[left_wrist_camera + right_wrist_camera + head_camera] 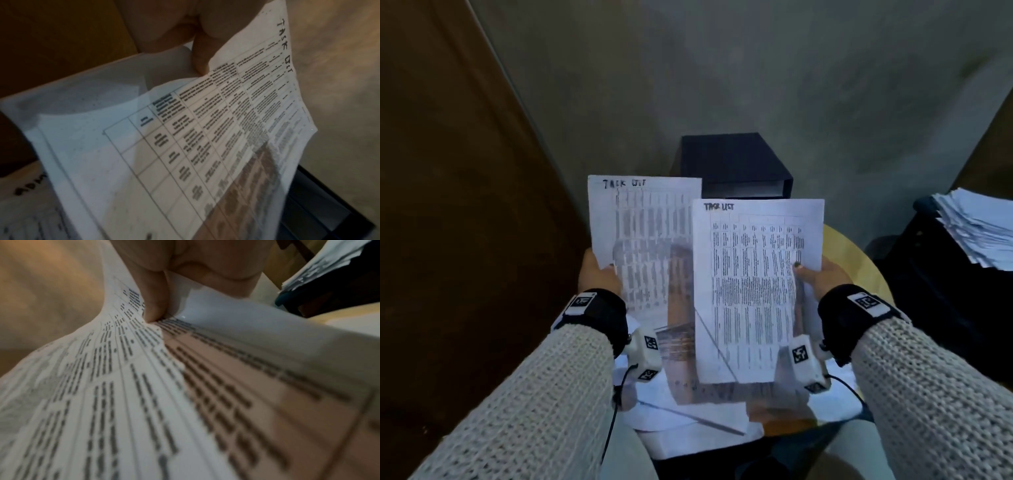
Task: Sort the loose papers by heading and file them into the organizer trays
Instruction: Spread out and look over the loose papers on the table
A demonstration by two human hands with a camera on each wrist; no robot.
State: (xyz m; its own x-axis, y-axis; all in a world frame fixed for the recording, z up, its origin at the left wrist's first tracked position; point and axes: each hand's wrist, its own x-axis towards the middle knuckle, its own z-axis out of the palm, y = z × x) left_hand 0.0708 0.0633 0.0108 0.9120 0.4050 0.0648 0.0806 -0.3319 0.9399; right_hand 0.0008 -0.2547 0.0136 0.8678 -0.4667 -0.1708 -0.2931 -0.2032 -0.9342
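Observation:
Two printed table sheets are held up side by side, each headed "TASK LIST" in handwriting. My left hand (pixel 599 270) pinches the left sheet (pixel 643 222) at its left edge; in the left wrist view the thumb (pixel 200 53) presses on that sheet (pixel 205 138). My right hand (pixel 816 274) pinches the right sheet (pixel 753 291) at its right edge, thumb on the print (pixel 156 301). The right sheet overlaps the left one. Behind them stands the black organizer (pixel 736 161) with its tray slots facing me. More loose papers (pixel 688 411) lie beneath the held sheets.
A round yellow table (pixel 852 253) carries the organizer and loose papers. At the right, a thick stack of papers (pixel 976 229) rests on a dark seat or bag. A brown wooden panel (pixel 448 205) fills the left side. The floor is grey.

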